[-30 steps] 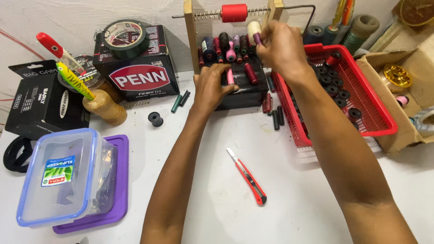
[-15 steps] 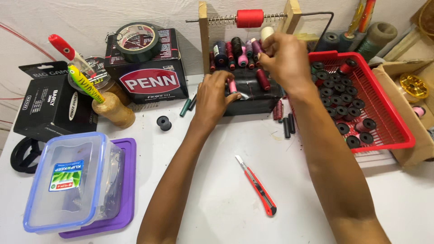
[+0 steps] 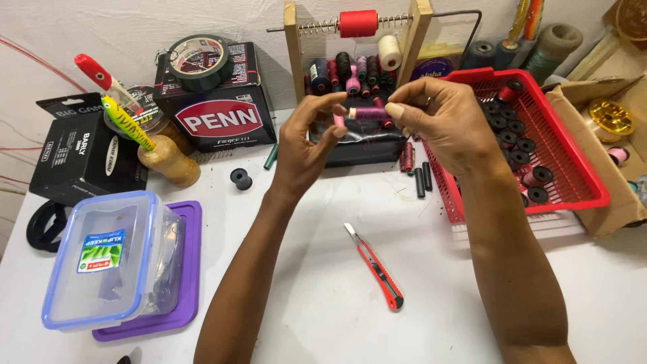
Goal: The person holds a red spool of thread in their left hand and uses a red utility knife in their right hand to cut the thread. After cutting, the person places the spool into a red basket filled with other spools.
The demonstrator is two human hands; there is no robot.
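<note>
Both hands up over the tabletop, w/ a small purple thread spool held between them, lying sideways in the air in front of the black thread box. Right hand is pinching one end of the spool w/ thumb and forefinger; left hand has its fingertips at the other end, thumb curled under, so it's closed lightly round that end or the loose thread — can't tell which.

Spool looks light and stiff, a hard core wound w/ thread. Thread surface is prob. a bit slick and will unravel if rubbed, so the end rims are the place to grip, as is being done.

Containers: red basket to the right holds many black bobbins and a couple of reddish ones. Black box behind the hands is packed w/ upright spools, mixed colours. Wooden rack above it carries a red spool on a wire rod. Clear tub w/ blue rim sits left on a purple lid; contents unclear. Red cutter lies on the tabletop between the forearms.
</note>
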